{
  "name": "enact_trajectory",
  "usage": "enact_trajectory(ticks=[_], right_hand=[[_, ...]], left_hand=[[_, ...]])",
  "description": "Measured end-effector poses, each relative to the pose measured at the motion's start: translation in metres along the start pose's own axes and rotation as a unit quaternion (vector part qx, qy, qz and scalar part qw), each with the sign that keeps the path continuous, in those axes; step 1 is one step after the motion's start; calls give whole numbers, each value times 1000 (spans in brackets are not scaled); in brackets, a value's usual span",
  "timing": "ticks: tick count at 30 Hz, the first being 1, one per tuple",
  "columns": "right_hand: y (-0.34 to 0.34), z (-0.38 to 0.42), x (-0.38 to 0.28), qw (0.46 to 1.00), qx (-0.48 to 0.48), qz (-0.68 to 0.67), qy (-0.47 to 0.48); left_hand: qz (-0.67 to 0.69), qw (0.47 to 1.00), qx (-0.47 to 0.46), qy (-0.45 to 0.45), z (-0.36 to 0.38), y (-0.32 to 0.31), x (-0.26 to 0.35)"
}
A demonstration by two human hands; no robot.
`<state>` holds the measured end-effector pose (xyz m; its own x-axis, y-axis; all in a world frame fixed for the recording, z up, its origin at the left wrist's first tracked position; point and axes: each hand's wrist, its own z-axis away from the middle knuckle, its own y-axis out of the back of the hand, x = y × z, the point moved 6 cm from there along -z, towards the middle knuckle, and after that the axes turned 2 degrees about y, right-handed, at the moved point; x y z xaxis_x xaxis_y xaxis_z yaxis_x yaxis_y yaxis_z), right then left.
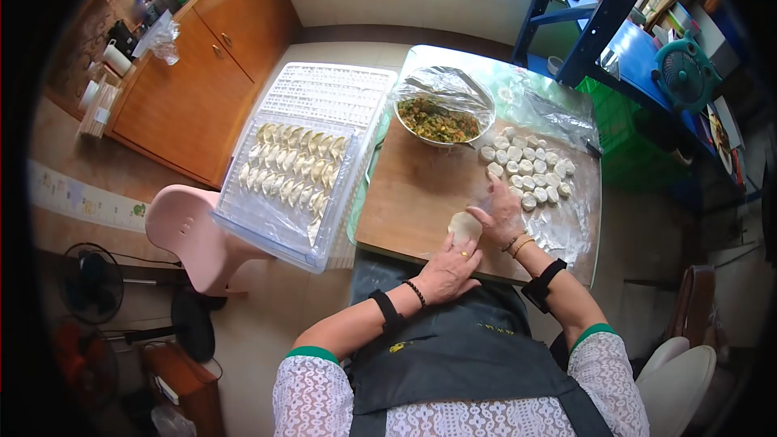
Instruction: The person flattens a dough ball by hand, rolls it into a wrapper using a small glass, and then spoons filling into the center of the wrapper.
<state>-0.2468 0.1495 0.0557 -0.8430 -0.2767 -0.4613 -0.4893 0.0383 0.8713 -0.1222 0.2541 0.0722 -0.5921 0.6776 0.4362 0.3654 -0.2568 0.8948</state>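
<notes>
Dough (494, 170) being fingered.
Wrapper (464, 227) being grasped by left hand (447, 273), board's (405, 194) 6 o'clock; dough, wrapper's 1 o'clock, being touched by right hand (505, 210), closure unclear; light pinch likely being called for.

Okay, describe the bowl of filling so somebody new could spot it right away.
Find the table with the wooden board on it. Near the board's far side is a round bowl, partly covered by shiny film. Its chopped, green-and-orange filling stands out from the plain white dough pieces beside it.
</notes>
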Motion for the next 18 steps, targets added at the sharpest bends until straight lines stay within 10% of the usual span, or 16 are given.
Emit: enact_trajectory(ticks=[9,18], right_hand=[[-4,33,-54,974,-41,89,205],[-2,-1,5,993,67,-90,44]], left_hand=[[0,999,-10,30,11,3,-6],[-26,997,29,65,11,6,-26]])
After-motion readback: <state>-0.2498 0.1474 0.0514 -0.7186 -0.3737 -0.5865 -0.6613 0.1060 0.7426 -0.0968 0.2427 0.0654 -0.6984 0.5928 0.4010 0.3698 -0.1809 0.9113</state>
